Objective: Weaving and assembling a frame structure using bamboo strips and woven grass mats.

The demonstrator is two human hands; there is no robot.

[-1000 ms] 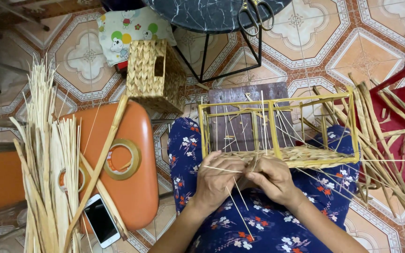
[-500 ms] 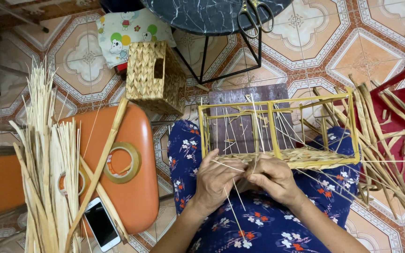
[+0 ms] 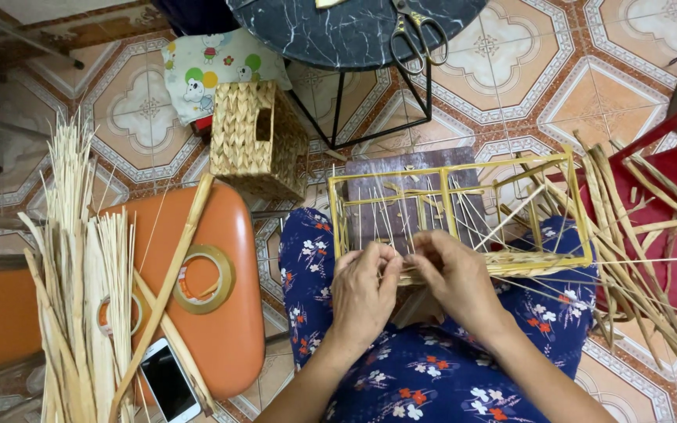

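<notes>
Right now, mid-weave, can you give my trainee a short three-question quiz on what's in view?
1. True or false: both hands, left hand and right hand, are at the near edge of the yellow frame.
2. What lies on the round dark table: A scissors, B phone, C tape?
3. What ring-shaped thing rests on the orange stool?

Key:
1. True.
2. A, the scissors.
3. A roll of tape; the phone lies nearby beside the bundle of straw.

Scissors, tape roll, phone
</notes>
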